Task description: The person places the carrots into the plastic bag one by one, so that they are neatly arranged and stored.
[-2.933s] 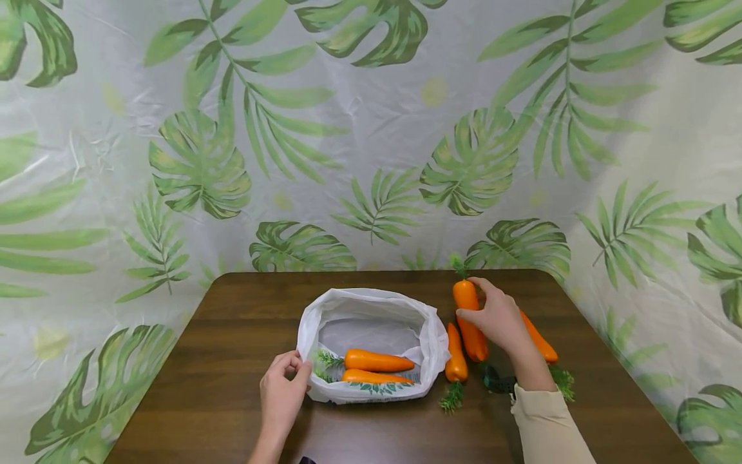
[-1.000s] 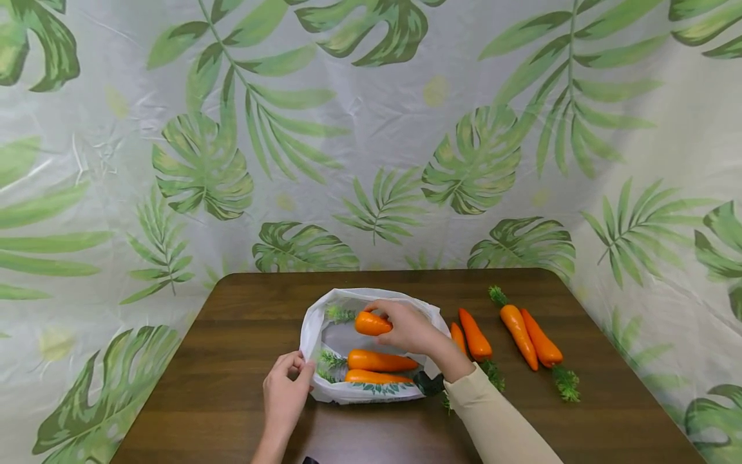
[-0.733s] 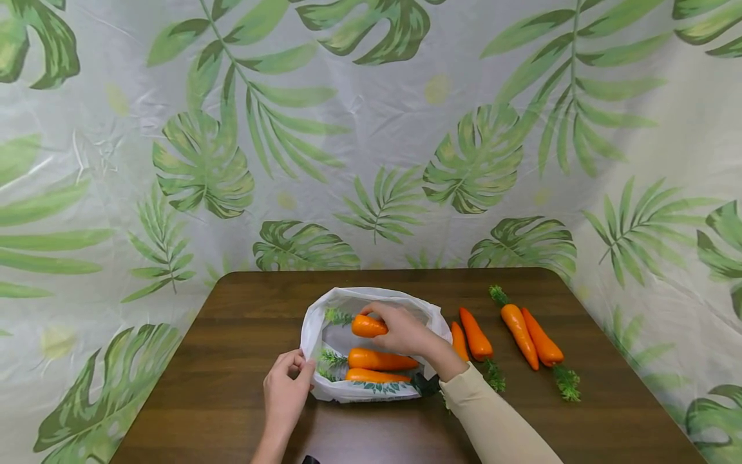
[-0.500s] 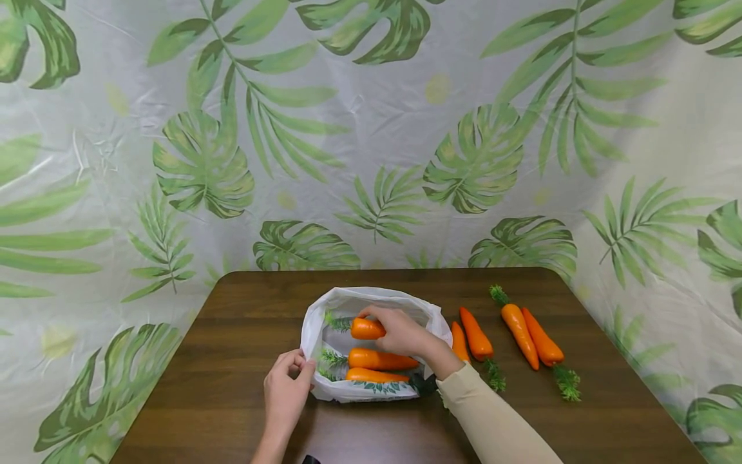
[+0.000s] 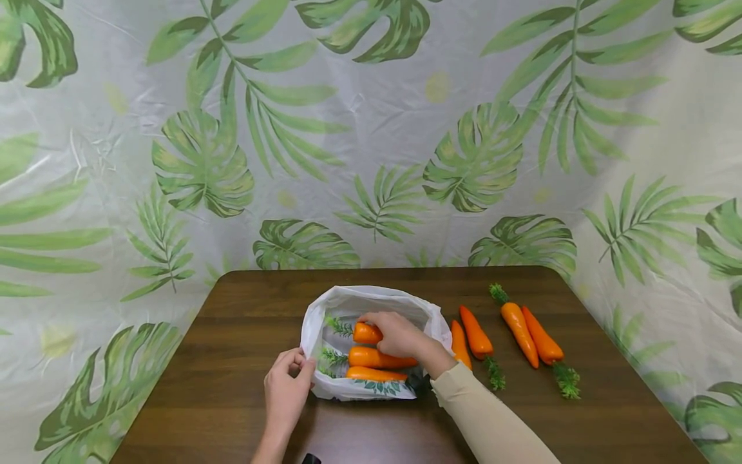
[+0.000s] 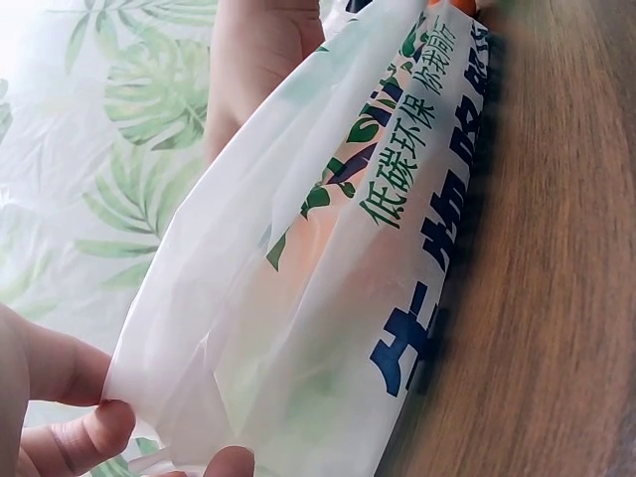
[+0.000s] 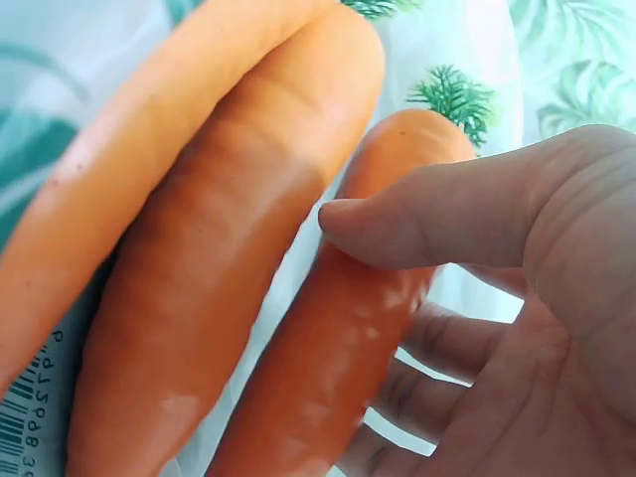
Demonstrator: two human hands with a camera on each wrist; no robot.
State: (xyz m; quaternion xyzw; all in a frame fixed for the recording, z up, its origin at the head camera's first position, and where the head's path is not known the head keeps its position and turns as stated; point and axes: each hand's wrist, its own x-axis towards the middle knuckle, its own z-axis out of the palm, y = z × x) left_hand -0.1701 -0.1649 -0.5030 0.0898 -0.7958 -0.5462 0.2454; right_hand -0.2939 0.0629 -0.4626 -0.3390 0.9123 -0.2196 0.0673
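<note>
A white plastic bag (image 5: pixel 371 292) stands with its mouth spread on the table. My left hand (image 5: pixel 286 381) pinches the bag's left rim between thumb and fingers; the left wrist view shows the bag's printed side (image 6: pixel 402 149) close up. Inside the bag, my right hand (image 5: pixel 397 332) grips an orange carrot (image 5: pixel 366 333) with a green top. In the right wrist view the thumb lies on top of this carrot (image 7: pixel 323 348), fingers along its far side. Two more carrots lie beside it in the bag, a middle carrot (image 5: pixel 371 356) and a front carrot (image 5: pixel 373 374).
Right of the bag lie several carrots on the brown wooden table (image 5: pixel 249 316): a carrot pair near the bag, including one carrot (image 5: pixel 476 335), and another carrot pair (image 5: pixel 520 334) farther right. A leaf-patterned curtain (image 5: pixel 371 142) hangs behind the table.
The right hand took a carrot from the right side of the table, carried it left into the bag, and lowered it beside the other two. The left hand has stayed at the rim.
</note>
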